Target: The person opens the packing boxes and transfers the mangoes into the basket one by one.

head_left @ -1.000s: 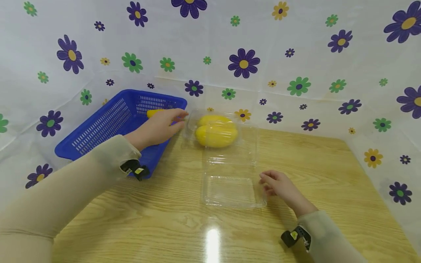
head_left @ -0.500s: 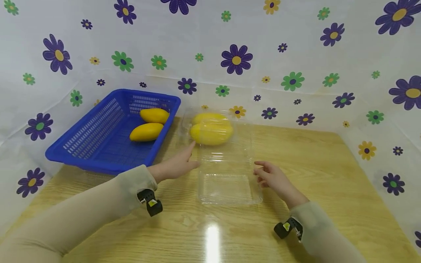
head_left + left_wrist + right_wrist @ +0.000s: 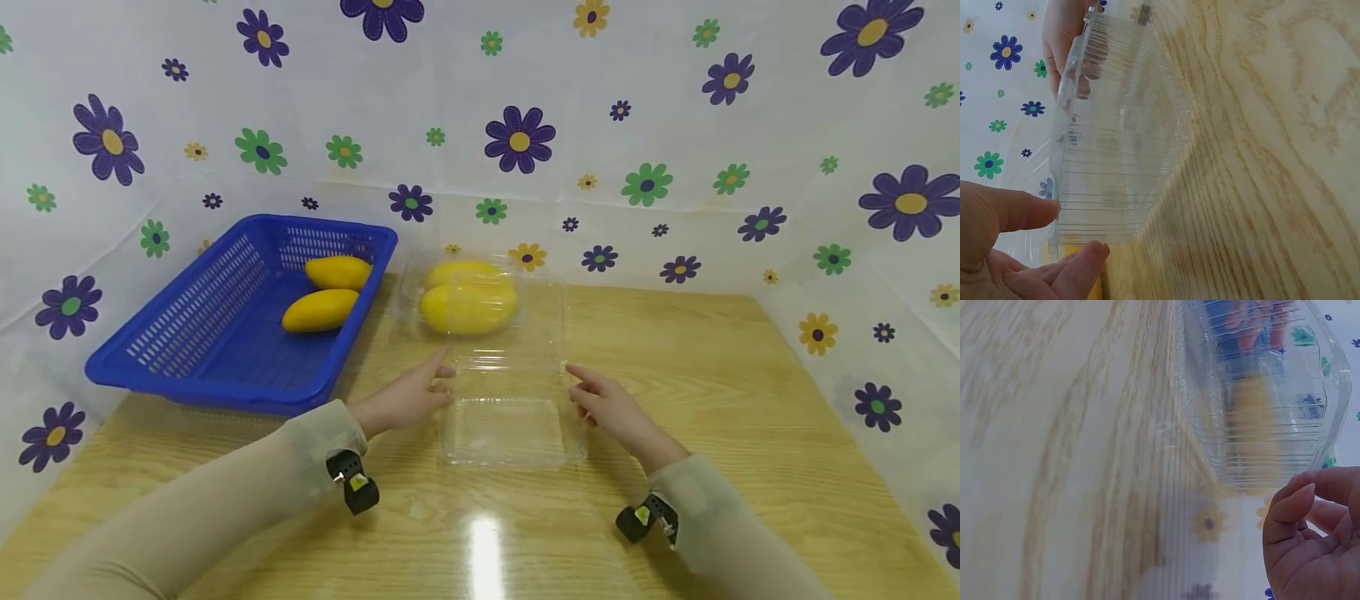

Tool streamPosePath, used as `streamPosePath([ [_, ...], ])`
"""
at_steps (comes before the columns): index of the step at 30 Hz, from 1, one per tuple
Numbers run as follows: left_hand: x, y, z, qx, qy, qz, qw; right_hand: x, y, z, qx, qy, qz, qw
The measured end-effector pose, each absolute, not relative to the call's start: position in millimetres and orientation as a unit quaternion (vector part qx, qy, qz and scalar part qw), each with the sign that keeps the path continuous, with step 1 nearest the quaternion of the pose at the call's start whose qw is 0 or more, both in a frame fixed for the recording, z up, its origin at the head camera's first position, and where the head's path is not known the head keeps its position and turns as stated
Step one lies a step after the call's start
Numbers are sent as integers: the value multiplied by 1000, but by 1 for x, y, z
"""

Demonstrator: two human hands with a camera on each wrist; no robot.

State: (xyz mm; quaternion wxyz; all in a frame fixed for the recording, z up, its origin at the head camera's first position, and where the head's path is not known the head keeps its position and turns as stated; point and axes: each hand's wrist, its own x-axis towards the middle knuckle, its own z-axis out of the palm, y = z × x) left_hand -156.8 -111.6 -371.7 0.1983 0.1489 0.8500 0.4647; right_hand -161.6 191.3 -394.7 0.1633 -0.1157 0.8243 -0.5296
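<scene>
A clear plastic clamshell box [image 3: 510, 427] sits on the table between my hands, its lid [image 3: 553, 321] raised toward the back. My left hand [image 3: 405, 398] is at its left side, fingers fairly straight. In the left wrist view the thumb [image 3: 1029, 211] touches the rim and a fingertip lies by the side wall. My right hand [image 3: 615, 415] pinches the rim at the right side between thumb and index finger, as the right wrist view shows. Behind the lid lie two yellow mangoes [image 3: 433, 312], apparently in a second clear box [image 3: 407, 292].
A blue slotted basket [image 3: 217, 385] stands at the back left with two more mangoes, one farther back [image 3: 337, 272] and one nearer [image 3: 318, 311]. The wood-grain table [image 3: 675, 350] meets a flowered white cloth [image 3: 465, 75] behind and on both sides.
My left hand has come from above the blue basket to the clear box's left side, uncovering the basket's mangoes. My right hand has shifted forward slightly along the right rim.
</scene>
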Motion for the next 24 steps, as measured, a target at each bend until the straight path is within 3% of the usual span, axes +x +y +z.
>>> streamPosePath([
  [24, -186, -89, -395, 143, 811, 532, 199, -170, 212, -396, -118, 842, -506, 144],
])
